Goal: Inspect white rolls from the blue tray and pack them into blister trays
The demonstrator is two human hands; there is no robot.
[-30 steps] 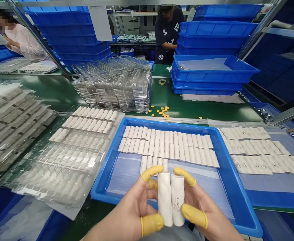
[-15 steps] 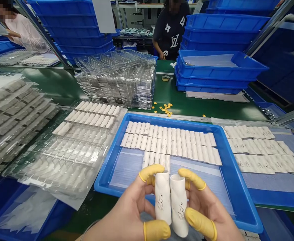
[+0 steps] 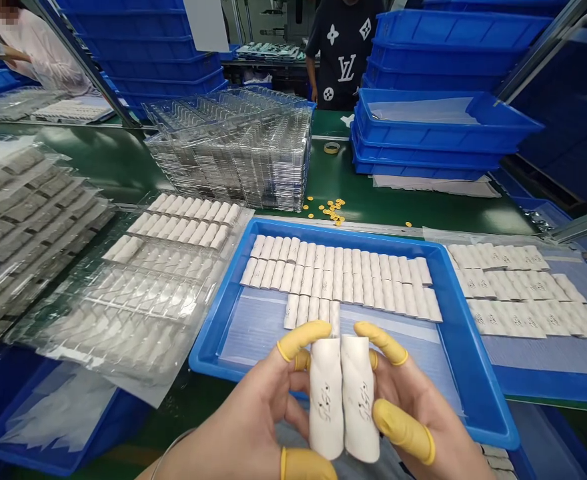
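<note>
My left hand (image 3: 258, 413) and my right hand (image 3: 413, 407) wear yellow finger cots. My left hand grips a white tube (image 3: 326, 400), and my right hand grips a second white tube (image 3: 359, 400). The tubes stand side by side and touch, each with small black print facing me. Both hands hover above the near part of a blue tray (image 3: 213, 353). Rows of similar white tubes (image 3: 333, 277) lie packed in the tray, just beyond my fingertips.
A clear blister tray of white tubes (image 3: 173, 223) lies to the left, and a tall stack of clear trays (image 3: 228, 153) stands behind. Small yellow discs (image 3: 328, 210) are scattered on the green bench (image 3: 353, 197). Stacked blue crates (image 3: 443, 120) and a co-worker (image 3: 343, 53) are beyond.
Both tubes have rotated in my fingers, bringing their black print round to face me. My view has tilted slightly, so the tray sits lower in the frame.
</note>
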